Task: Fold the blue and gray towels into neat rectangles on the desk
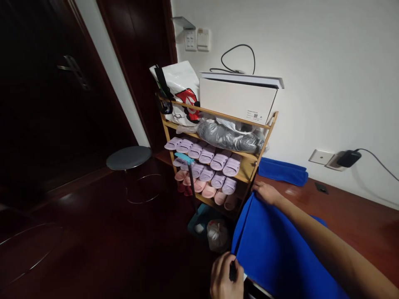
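A large blue towel (274, 245), folded double along its left side, hangs over the edge of the reddish-brown table (355, 232). My right hand (264, 193) pinches its far corner beside the shoe rack. Lower in the view, my left hand (226, 276) is closed on the near corner of the same towel. Something small and dark shows between the left thumb and fingers; I cannot make out what it is. Behind my right hand, a folded blue towel (282, 171) lies against the wall. More blue cloth (320, 220) shows past my right forearm.
A wooden shoe rack (249, 169) holds rows of lilac and pink slippers (220, 160), a white box (237, 99) and a printed bag (183, 93). A long-handled dustpan (195, 220) and a tied plastic bag (217, 236) stand below. A round stool (129, 158) is left; a plugged-in charger (349, 158), right.
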`<move>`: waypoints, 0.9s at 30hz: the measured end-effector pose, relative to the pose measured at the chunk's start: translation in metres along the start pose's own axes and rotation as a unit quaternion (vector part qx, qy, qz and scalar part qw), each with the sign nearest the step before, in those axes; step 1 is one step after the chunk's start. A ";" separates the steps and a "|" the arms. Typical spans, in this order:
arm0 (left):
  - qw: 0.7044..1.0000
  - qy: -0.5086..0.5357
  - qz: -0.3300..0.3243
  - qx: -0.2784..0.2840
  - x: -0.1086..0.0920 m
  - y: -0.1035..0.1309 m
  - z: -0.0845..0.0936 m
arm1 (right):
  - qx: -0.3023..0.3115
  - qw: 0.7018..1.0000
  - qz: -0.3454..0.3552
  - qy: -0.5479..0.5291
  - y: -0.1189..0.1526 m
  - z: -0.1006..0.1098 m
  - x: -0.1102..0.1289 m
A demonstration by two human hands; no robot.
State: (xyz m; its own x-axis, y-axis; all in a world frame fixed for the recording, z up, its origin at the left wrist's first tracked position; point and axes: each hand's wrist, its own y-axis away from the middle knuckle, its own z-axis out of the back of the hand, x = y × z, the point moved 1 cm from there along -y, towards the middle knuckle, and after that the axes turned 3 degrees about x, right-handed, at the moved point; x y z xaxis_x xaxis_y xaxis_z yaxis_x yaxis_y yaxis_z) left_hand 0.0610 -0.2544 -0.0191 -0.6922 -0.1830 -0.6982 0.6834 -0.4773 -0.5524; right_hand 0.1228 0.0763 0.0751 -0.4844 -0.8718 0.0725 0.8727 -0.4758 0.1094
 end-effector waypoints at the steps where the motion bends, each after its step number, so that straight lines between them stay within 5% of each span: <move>1: 1.000 0.007 -0.004 -0.007 -0.001 0.000 0.000 | -0.010 1.000 -0.002 -0.004 0.002 0.003 -0.001; 15: 0.995 0.070 0.062 -0.032 -0.011 -0.011 0.005 | -0.124 0.982 -0.014 -0.144 0.059 0.018 -0.021; 27: 0.993 0.076 0.086 -0.016 -0.003 -0.008 -0.003 | -0.160 0.964 0.003 -0.210 0.052 0.009 -0.020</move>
State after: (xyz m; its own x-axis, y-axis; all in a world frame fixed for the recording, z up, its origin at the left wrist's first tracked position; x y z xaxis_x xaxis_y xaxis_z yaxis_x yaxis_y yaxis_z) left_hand 0.0584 -0.2474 -0.0138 -0.5227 -0.1270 -0.8430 0.7976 -0.4220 -0.4310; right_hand 0.1771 0.0701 0.0879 -0.4022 -0.7825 0.4752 0.8170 -0.5411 -0.1994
